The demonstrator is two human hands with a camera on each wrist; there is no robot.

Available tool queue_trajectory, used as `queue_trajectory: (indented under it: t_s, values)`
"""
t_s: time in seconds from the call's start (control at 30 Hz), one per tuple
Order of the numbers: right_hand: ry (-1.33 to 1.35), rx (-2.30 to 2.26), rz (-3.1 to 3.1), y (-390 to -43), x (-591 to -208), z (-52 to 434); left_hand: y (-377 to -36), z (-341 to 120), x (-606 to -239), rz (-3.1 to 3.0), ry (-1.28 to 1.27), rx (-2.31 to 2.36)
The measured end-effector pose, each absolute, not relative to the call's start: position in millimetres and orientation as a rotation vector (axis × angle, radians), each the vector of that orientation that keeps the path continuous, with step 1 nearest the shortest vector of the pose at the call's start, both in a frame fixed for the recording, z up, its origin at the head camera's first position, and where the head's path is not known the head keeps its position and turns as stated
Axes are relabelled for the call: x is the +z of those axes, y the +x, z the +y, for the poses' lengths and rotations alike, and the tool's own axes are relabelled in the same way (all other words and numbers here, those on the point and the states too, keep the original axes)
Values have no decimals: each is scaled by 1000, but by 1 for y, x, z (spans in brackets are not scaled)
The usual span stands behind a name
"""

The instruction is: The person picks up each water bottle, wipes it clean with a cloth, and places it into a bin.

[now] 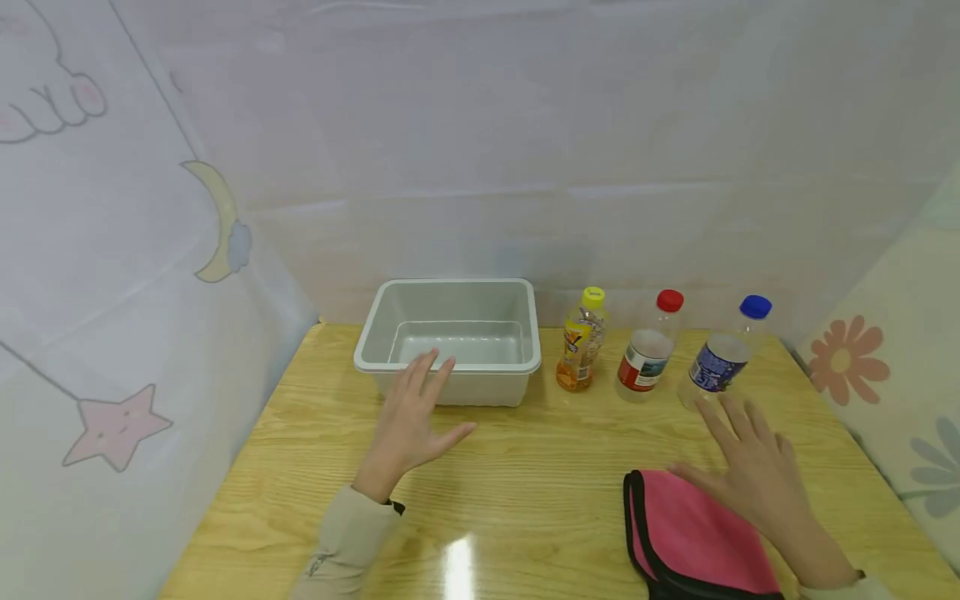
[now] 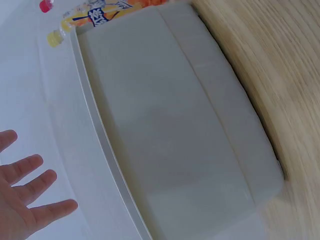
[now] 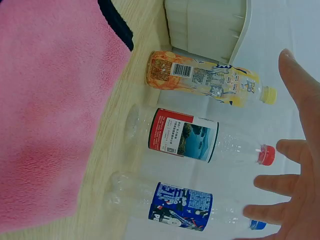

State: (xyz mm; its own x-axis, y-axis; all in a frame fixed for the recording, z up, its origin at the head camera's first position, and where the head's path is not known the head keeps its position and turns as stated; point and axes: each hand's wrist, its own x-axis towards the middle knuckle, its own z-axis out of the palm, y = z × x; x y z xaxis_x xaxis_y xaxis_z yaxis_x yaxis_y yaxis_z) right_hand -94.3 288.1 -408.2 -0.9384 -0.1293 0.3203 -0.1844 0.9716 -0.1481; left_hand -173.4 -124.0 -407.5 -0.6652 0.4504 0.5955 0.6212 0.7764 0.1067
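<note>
My left hand (image 1: 408, 421) hovers with spread fingers just in front of a pale grey plastic bin (image 1: 465, 387), its fingertips overlapping the near rim in the head view. In the left wrist view the bin's side (image 2: 165, 115) fills the middle. My right hand (image 1: 757, 467), fingers spread and holding nothing, is over a folded pink cloth (image 1: 705, 525) with black edging. Beyond it stand three upright plastic bottles: one with a yellow cap and orange label (image 1: 577, 346), one with a red cap (image 1: 645, 358), and one with a blue cap and blue label (image 1: 716, 362).
The light wood table (image 1: 315, 467) carries everything. A pale fabric backdrop (image 1: 480, 167) hangs right behind the bin and bottles, with printed cloth (image 1: 112, 333) along the left side and flowered cloth (image 1: 900, 400) on the right.
</note>
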Motion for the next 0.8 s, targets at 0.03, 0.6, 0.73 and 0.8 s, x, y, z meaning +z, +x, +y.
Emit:
queue_trajectory:
  t_s: [0.03, 0.6, 0.73, 0.8]
  values:
    - [223, 275, -2827, -92, -408, 289, -174, -122, -407, -2389, -814, -422]
    - [110, 445, -3272, -81, -422, 296, -194, -94, -396, -2213, -927, -591]
    - [123, 461, -3325, -78, -436, 299, -202, -85, -389, -2232, -928, -672]
    - [80, 502, -3367, -75, -443, 299, -206, -80, -386, -2251, -924, -718]
